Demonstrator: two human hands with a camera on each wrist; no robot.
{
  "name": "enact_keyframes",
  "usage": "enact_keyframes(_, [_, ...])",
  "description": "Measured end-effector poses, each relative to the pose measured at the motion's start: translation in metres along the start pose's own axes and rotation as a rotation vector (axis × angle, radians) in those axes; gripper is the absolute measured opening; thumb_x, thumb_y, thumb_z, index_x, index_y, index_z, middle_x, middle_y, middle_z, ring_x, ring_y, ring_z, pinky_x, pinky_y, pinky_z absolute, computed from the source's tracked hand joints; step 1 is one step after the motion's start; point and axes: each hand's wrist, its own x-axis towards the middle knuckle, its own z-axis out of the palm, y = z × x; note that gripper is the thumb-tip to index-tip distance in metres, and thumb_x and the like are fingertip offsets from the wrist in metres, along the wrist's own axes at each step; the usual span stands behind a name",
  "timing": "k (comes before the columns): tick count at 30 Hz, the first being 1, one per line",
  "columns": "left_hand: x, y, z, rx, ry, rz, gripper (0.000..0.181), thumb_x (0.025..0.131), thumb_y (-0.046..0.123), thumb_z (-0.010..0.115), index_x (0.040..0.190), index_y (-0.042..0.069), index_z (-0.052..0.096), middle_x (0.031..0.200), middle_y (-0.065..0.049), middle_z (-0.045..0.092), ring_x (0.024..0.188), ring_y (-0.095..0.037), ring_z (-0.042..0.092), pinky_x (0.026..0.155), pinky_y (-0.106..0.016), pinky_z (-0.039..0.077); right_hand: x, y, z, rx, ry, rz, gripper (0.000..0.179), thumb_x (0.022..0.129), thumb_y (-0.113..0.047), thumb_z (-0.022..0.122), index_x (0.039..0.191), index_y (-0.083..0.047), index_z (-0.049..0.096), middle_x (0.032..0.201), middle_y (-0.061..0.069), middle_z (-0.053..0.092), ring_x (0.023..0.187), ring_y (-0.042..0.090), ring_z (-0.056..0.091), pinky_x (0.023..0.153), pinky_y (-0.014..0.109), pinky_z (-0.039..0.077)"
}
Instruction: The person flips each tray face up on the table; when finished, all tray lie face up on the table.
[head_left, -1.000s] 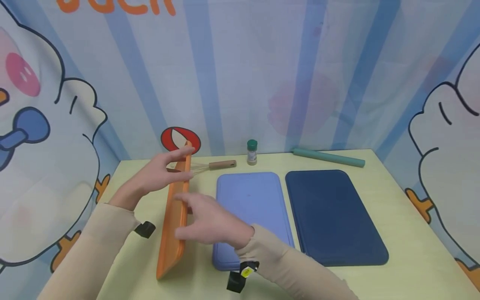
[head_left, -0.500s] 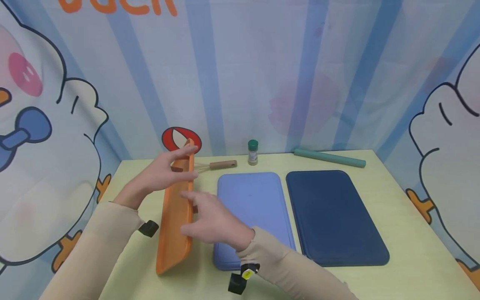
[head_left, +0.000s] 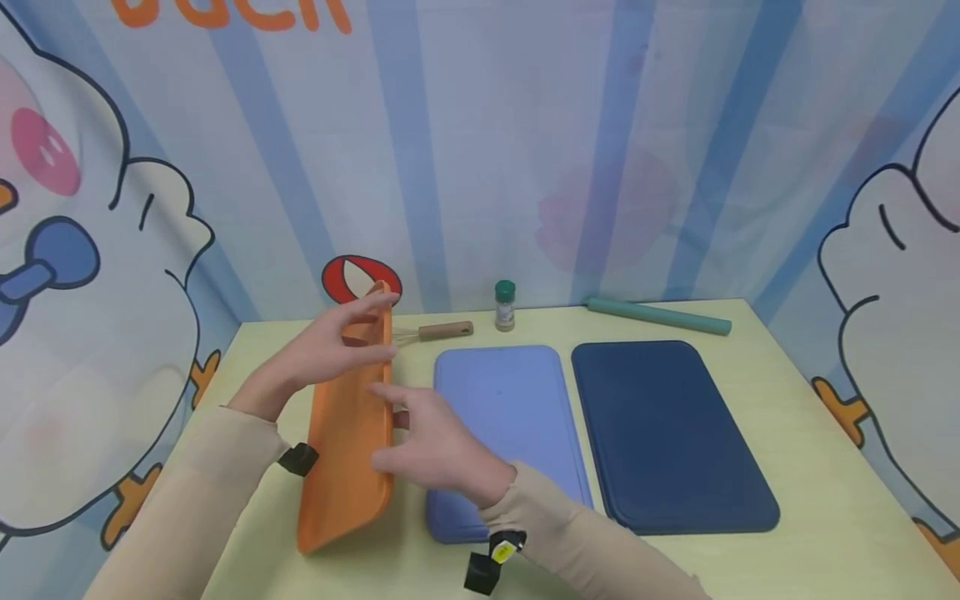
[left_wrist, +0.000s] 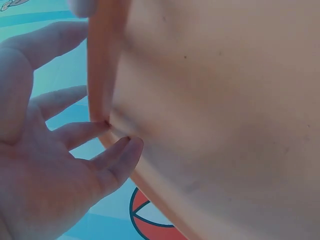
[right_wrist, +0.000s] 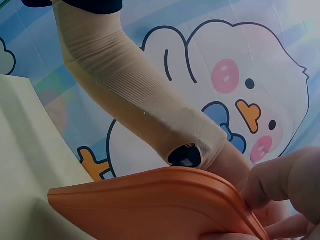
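In the head view, an orange rectangular tray (head_left: 347, 454) with a raised rim stands tilted on edge at the left of the table. Its left hand (head_left: 318, 348) grips the upper far end, and in the left wrist view the thumb and fingers (left_wrist: 117, 162) pinch around the rim. Halfway along the right-hand edge, my right hand (head_left: 438, 442) holds the rim, thumb apart from the fingers. The right wrist view shows the orange tray (right_wrist: 142, 205) from its side, with part of the right-hand fingers (right_wrist: 270, 182) at its edge.
A light blue board (head_left: 502, 400) and a dark blue board (head_left: 667, 433) lie flat to the right. Along the back stand or lie a whisk (head_left: 444, 331), a green-capped jar (head_left: 505, 307) and a green rod (head_left: 658, 316). A printed curtain (head_left: 487, 150) hangs behind.
The orange tray has turned so more of its face shows, its lower left corner shifting left and its right edge shifting right. Both hands have moved slightly right with it, still holding on.
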Motion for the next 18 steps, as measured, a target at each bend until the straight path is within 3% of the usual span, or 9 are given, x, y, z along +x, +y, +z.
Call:
enact_keyframes(4, [-0.002,-0.004,-0.002,-0.018,0.030,-0.019,0.076,0.097,0.029,0.077,0.163,0.022,0.040,0.171,-0.003,0.030,0.151,-0.039,0.037,0.115,-0.061,0.042,0.000,0.006,-0.002,0.129,0.002,0.004,0.083,0.082,0.010,0.066,0.159,-0.009,0.045,0.164,0.001,0.045,0.131,0.019,0.061,0.066,0.027,0.052])
enact_keyframes(8, [-0.007,-0.008,-0.004,-0.022,0.050,-0.052,0.074,0.098,0.032,0.076,0.162,0.022,0.041,0.166,-0.007,0.038,0.151,-0.038,0.038,0.115,-0.063,0.042,-0.001,0.009,-0.005,0.217,0.016,-0.003,0.082,0.083,0.013,0.066,0.159,-0.010,0.046,0.164,0.002,0.045,0.131,0.021,0.061,0.072,0.028,0.055])
enact_keyframes(13, [-0.017,-0.016,-0.007,-0.023,0.092,-0.109,0.069,0.098,0.038,0.076,0.158,0.021,0.047,0.161,-0.009,0.045,0.147,-0.038,0.043,0.111,-0.064,0.046,-0.001,0.013,-0.009,0.296,0.017,-0.024,0.080,0.083,0.016,0.063,0.158,-0.007,0.046,0.162,0.005,0.047,0.133,0.025,0.061,0.079,0.030,0.057])
enact_keyframes(18, [-0.032,-0.029,-0.011,-0.025,0.146,-0.114,0.063,0.100,0.032,0.074,0.156,0.014,0.049,0.158,-0.012,0.049,0.143,-0.040,0.049,0.107,-0.064,0.049,-0.001,0.016,-0.011,0.338,0.015,-0.032,0.079,0.083,0.018,0.060,0.157,-0.006,0.047,0.160,0.008,0.049,0.132,0.027,0.062,0.087,0.033,0.061])
